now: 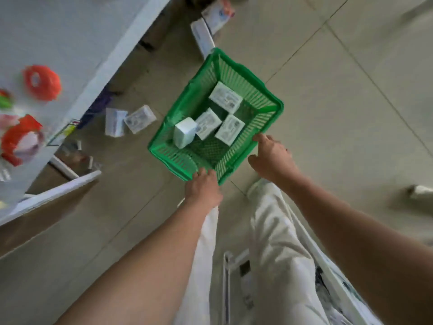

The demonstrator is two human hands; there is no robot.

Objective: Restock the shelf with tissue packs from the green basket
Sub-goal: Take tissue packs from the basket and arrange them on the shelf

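The green basket [216, 118] serves as the landmark. It appears to sit on or just above the tiled floor [339, 90]; contact cannot be confirmed. Inside it lie four white tissue packs [225, 100], grouped toward its middle. The left hand [203, 187] grips the basket's near rim, fingers curled over the edge. The right hand [273, 157] rests on the rim at the basket's right side, fingers partly spread; whether it clamps the rim cannot be told. The white shelf [70, 55] stands to the basket's left, with two loose packs [130, 121] on the floor between.

Judgement: the step in hand is positioning the basket beside the shelf. The next move calls for freeing one hand and lifting a pack out.
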